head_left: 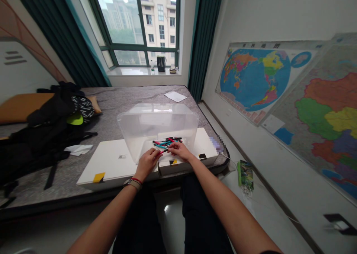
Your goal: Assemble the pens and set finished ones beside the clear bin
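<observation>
1. The left hand [147, 161] pinches a red pen [163, 151] between thumb and fingers
2. The right hand [180, 151] bends its fingertips in at the pen's other end; I cannot tell whether they grip it
3. The red pen is just before a pile of pens [166, 142], near a clear bin [158, 124]

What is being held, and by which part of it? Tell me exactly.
A red pen: the left hand pinches its red end; the right hand is at its dark end, its grip unclear.
</observation>
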`<act>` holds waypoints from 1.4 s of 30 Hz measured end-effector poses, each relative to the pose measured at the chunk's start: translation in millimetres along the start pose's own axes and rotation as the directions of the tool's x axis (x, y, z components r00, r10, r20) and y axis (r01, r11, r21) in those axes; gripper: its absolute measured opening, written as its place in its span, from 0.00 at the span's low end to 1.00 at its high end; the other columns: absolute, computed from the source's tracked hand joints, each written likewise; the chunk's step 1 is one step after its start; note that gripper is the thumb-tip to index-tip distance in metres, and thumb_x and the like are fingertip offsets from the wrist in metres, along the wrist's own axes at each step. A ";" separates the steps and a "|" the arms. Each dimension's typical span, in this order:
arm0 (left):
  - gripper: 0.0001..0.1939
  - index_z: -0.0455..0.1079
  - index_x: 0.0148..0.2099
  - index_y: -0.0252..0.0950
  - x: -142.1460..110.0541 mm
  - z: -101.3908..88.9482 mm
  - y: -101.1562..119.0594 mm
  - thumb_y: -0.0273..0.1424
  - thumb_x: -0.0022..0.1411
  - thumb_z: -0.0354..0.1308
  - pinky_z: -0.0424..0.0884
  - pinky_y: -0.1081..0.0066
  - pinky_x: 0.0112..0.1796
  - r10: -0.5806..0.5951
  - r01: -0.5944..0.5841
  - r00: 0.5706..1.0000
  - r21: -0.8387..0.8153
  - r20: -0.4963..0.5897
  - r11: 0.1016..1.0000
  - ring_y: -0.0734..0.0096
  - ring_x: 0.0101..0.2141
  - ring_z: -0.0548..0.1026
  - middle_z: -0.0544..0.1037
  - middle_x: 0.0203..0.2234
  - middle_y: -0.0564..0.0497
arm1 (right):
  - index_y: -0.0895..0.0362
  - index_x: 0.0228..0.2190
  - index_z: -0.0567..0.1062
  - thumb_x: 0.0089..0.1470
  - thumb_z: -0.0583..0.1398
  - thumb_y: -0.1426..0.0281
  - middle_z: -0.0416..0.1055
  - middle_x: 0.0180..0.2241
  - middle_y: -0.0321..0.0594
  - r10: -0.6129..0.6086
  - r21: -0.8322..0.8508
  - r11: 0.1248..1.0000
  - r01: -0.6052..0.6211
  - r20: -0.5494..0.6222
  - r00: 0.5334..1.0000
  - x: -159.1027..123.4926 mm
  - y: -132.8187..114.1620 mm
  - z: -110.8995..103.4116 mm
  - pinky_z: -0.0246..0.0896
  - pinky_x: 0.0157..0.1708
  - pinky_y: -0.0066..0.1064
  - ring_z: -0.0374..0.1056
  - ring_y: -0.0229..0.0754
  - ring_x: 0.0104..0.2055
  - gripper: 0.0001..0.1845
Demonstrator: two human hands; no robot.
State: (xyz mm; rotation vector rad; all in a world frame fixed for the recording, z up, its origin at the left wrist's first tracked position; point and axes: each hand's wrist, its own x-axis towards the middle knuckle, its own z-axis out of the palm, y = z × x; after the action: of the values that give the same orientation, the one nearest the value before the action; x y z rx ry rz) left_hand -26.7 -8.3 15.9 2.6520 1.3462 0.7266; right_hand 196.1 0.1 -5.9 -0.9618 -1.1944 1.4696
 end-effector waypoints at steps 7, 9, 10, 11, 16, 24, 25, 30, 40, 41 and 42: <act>0.19 0.71 0.38 0.39 2.5 -0.8 1.4 0.39 0.72 0.41 0.65 0.66 0.40 -0.016 0.018 0.999 0.073 -0.032 0.997 0.64 0.36 0.71 0.73 0.33 0.46 | 0.56 0.32 0.74 0.41 0.70 0.59 0.73 0.25 0.33 -0.036 0.042 0.998 0.044 -0.166 0.985 -0.7 -0.2 1.7 0.63 0.26 0.27 0.65 0.34 0.23 0.19; 0.19 0.71 0.38 0.38 2.8 -0.1 1.2 0.38 0.71 0.41 0.65 0.65 0.40 -0.030 0.035 0.998 0.091 -0.050 0.995 0.63 0.36 0.71 0.73 0.33 0.46 | 0.56 0.33 0.73 0.41 0.70 0.59 0.73 0.25 0.33 -0.033 0.049 0.998 0.044 -0.202 0.979 0.0 0.8 1.7 0.63 0.26 0.27 0.65 0.34 0.23 0.20; 0.18 0.71 0.40 0.38 2.7 0.2 1.3 0.38 0.71 0.41 0.65 0.64 0.40 -0.042 0.049 0.997 0.109 -0.064 0.993 0.61 0.37 0.70 0.73 0.33 0.45 | 0.56 0.33 0.73 0.41 0.70 0.58 0.73 0.26 0.34 -0.024 0.064 0.997 0.039 -0.222 0.975 0.5 1.4 1.6 0.63 0.25 0.27 0.65 0.34 0.23 0.20; 0.17 0.71 0.41 0.38 2.5 0.4 1.5 0.38 0.71 0.42 0.64 0.63 0.41 -0.054 0.064 0.995 0.132 -0.079 0.989 0.60 0.38 0.70 0.74 0.34 0.44 | 0.57 0.33 0.73 0.41 0.70 0.58 0.73 0.26 0.34 -0.012 0.085 0.996 0.033 -0.243 0.970 1.2 2.0 1.4 0.62 0.25 0.26 0.65 0.33 0.23 0.21; 0.15 0.69 0.51 0.38 2.2 -0.2 3.4 0.33 0.70 0.44 0.61 0.57 0.45 -0.086 0.111 0.989 0.221 -0.117 0.969 0.55 0.43 0.69 0.75 0.39 0.42 | 0.57 0.32 0.72 0.41 0.70 0.56 0.71 0.22 0.31 0.032 0.178 0.984 0.021 -0.291 0.956 2.8 2.4 1.3 0.58 0.22 0.23 0.63 0.31 0.21 0.22; 0.27 0.63 0.63 0.44 2.3 -0.4 -3.1 0.22 0.64 0.44 0.64 0.61 0.43 0.028 -0.032 0.999 0.174 0.028 0.984 0.58 0.42 0.69 0.73 0.42 0.43 | 0.58 0.35 0.77 0.40 0.71 0.58 0.78 0.29 0.40 0.026 0.076 0.997 -0.018 -0.112 0.993 -3.5 -4.7 3.4 0.66 0.29 0.29 0.69 0.35 0.26 0.22; 0.27 0.64 0.63 0.44 2.1 -0.2 -3.3 0.22 0.64 0.44 0.64 0.61 0.43 0.033 -0.038 0.999 0.170 0.029 0.985 0.58 0.42 0.69 0.73 0.42 0.43 | 0.58 0.35 0.78 0.40 0.71 0.58 0.79 0.30 0.40 0.029 0.075 0.997 -0.021 -0.104 0.994 -3.4 -4.5 3.2 0.67 0.29 0.29 0.70 0.36 0.26 0.22; 0.17 0.70 0.55 0.42 1.6 -0.4 0.4 0.31 0.68 0.46 0.63 0.61 0.43 -0.009 0.013 1.000 0.171 -0.026 0.985 0.57 0.42 0.70 0.74 0.41 0.43 | 0.58 0.35 0.78 0.41 0.71 0.58 0.79 0.29 0.40 0.019 0.080 0.997 -0.009 -0.121 0.992 -0.7 -0.1 1.4 0.67 0.30 0.29 0.70 0.35 0.26 0.21; 0.19 0.70 0.35 0.39 0.8 -2.4 3.6 0.43 0.70 0.44 0.59 0.63 0.40 -0.044 0.057 0.998 0.285 -0.051 0.957 0.60 0.37 0.71 0.74 0.32 0.46 | 0.57 0.33 0.80 0.40 0.71 0.58 0.78 0.28 0.40 0.007 0.019 1.000 -0.005 -0.062 0.998 -1.5 -1.7 1.6 0.65 0.28 0.30 0.68 0.37 0.24 0.20; 0.19 0.70 0.35 0.39 1.0 -2.7 3.9 0.43 0.70 0.44 0.59 0.64 0.39 -0.050 0.064 0.997 0.288 -0.056 0.955 0.61 0.36 0.71 0.74 0.31 0.46 | 0.57 0.33 0.79 0.40 0.71 0.57 0.78 0.28 0.40 0.003 0.027 1.000 0.000 -0.095 0.995 -1.2 -1.2 1.8 0.65 0.28 0.30 0.68 0.36 0.24 0.20; 0.19 0.70 0.34 0.39 1.3 -3.1 4.3 0.43 0.70 0.44 0.59 0.64 0.38 -0.057 0.072 0.996 0.289 -0.062 0.955 0.61 0.36 0.71 0.74 0.31 0.47 | 0.57 0.32 0.79 0.40 0.71 0.57 0.78 0.28 0.40 0.000 0.036 0.999 0.005 -0.132 0.991 -0.7 -0.4 2.0 0.64 0.27 0.29 0.67 0.36 0.23 0.19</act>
State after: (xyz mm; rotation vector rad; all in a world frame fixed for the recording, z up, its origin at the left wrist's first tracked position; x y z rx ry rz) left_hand -24.2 -10.3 20.2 2.8070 1.6644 0.6385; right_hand 194.4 -1.0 -5.1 -1.0161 -1.0691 1.3991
